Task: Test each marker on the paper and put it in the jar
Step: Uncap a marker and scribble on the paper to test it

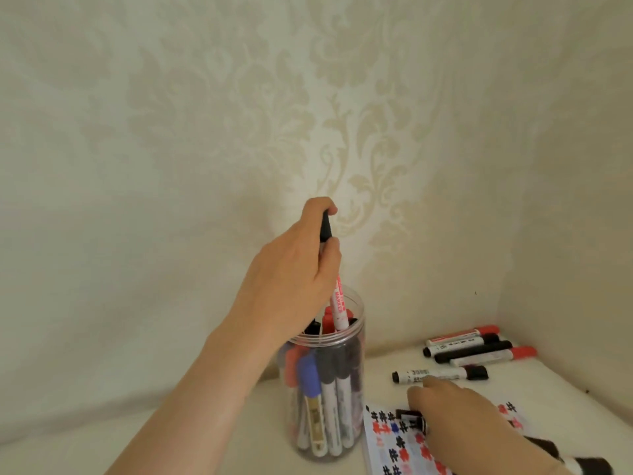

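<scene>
Near right, the right hand (459, 419) rests on the test paper (394, 450), gripping a dark marker (412, 417); centre, the jar (325, 378), nearly full; above, the left hand (291, 279) pinches a red-printed marker (339, 303), best lowered upright into a gap

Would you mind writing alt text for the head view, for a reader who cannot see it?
A left hand lowers a marker into a clear jar of markers, while the right hand rests on test paper holding a dark marker. Five more markers lie beyond.
</scene>
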Tool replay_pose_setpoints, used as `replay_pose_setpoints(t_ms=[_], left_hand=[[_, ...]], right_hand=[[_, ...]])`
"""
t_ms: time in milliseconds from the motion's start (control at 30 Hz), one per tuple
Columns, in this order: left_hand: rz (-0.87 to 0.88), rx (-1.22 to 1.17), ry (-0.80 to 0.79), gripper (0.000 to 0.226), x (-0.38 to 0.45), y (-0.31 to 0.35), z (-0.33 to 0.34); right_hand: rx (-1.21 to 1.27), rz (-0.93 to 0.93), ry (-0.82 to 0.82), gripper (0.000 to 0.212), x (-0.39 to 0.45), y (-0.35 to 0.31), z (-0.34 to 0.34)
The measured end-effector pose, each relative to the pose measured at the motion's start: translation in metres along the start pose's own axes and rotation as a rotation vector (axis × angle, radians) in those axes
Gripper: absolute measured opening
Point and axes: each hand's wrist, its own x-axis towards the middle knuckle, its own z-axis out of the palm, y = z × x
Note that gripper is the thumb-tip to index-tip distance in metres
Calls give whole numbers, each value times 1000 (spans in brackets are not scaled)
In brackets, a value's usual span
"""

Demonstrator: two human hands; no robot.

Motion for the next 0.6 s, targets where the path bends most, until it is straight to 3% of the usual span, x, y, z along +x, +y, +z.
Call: replay_pose_setpoints(t_ms=[167,400,467,600], left_hand=[[64,13,-69,27,7,5,-3],[75,196,-91,31,13,-2,-11],[-5,114,-204,29,11,-7,-11],[-108,34,-438,24,1,-16,-2]], right_hand=[[214,-50,85,25,7,-1,11],[151,-83,185,21,7,-8,12],[185,-94,240,11,6,-12,10],[383,-70,386,12,10,-12,10]])
